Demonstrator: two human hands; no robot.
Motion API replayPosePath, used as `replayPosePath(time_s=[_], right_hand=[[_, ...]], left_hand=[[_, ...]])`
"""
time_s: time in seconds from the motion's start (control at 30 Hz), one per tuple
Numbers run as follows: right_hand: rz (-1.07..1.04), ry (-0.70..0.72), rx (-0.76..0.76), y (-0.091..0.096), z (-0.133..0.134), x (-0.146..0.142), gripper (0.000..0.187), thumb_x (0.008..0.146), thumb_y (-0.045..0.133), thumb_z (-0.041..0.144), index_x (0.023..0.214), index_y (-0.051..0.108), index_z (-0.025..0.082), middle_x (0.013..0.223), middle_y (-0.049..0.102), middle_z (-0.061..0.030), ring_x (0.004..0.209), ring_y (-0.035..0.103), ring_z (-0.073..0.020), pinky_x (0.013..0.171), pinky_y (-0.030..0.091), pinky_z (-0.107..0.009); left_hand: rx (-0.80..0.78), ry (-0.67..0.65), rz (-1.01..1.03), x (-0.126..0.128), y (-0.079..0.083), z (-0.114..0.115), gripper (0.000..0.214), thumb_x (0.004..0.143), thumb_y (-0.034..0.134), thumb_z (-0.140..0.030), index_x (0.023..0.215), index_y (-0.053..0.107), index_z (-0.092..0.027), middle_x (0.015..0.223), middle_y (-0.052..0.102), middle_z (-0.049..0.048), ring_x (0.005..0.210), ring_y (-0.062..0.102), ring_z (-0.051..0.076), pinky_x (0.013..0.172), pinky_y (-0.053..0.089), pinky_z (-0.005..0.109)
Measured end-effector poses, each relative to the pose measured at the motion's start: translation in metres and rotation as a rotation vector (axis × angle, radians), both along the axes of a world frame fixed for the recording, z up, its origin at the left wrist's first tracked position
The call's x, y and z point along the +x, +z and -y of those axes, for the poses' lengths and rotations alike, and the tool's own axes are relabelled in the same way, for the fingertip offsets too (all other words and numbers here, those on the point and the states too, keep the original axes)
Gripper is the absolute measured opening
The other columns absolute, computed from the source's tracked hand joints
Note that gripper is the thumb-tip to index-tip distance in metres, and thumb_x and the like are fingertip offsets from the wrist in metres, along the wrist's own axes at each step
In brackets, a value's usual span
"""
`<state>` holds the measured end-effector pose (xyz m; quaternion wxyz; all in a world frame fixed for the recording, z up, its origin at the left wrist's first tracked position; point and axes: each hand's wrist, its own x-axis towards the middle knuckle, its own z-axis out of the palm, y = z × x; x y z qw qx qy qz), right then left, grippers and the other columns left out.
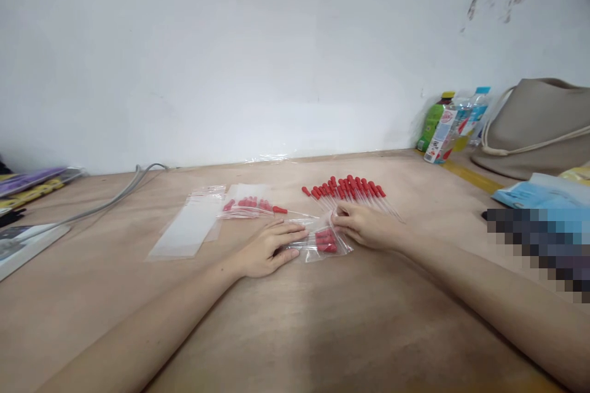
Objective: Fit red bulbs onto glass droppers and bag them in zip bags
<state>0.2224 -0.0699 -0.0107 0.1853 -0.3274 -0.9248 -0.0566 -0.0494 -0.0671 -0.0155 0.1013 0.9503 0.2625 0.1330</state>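
A clear zip bag (310,254) lies flat on the table with several red-bulbed droppers (326,240) inside, bulbs toward its right end. My left hand (271,247) rests on the bag's left part, palm down with the fingers stretched out. At the bag's upper right edge, my right hand (357,223) pinches the plastic between thumb and fingers. Behind the hands spreads a pile of loose droppers (353,187) with red bulbs and thin clear stems. A single dropper (279,210) lies just beyond my left hand.
Filled bags of droppers (249,202) and flat clear bags (182,227) lie left of centre. A grey cable (120,196) crosses the table's left side. Bottles (442,129), a grey drawstring bag (539,129) and a blue packet (539,202) stand or lie at right, before the white wall.
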Motion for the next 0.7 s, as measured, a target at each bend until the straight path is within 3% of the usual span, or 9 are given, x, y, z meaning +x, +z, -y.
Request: replayPosePath(time_s=[0.1,0.23,0.53,0.7], right_hand=[[-0.153,0.05,-0.111,0.001,0.005,-0.002,0.023,0.082,0.041,0.013,0.099,0.056,0.016,0.095,0.049,-0.0098,0.084,0.049,-0.0157,0.073,0.042,-0.028],[-0.334,0.002,-0.149,0.002,0.01,-0.001,0.018,0.08,0.043,0.012,0.092,0.056,0.016,0.088,0.05,-0.0084,0.081,0.05,-0.0158,0.072,0.044,-0.03],[-0.324,0.037,-0.103,-0.017,0.002,-0.003,0.021,0.084,0.043,0.019,0.094,0.061,0.019,0.087,0.057,-0.0077,0.078,0.054,-0.0156,0.069,0.045,-0.029],[-0.417,0.002,-0.222,-0.009,0.007,-0.004,0.02,0.078,0.047,0.016,0.094,0.059,0.017,0.092,0.059,-0.0091,0.075,0.055,-0.015,0.066,0.046,-0.027]], left_hand=[[-0.001,-0.001,0.0,0.0,0.001,0.0,0.042,0.089,0.04,-0.034,0.131,0.038,-0.028,0.135,0.041,0.0036,0.124,0.037,0.02,0.106,0.024,0.043],[0.002,0.0,0.006,0.0,0.0,0.0,0.042,0.089,0.04,-0.033,0.13,0.038,-0.028,0.135,0.041,0.0037,0.123,0.037,0.02,0.106,0.024,0.043],[-0.006,-0.004,0.021,-0.001,0.0,0.001,0.043,0.088,0.041,-0.033,0.131,0.037,-0.028,0.135,0.041,0.004,0.124,0.037,0.021,0.107,0.022,0.044],[-0.009,0.008,0.027,0.0,0.0,0.002,0.044,0.088,0.043,-0.033,0.131,0.037,-0.027,0.134,0.042,0.0039,0.124,0.037,0.021,0.106,0.024,0.044]])
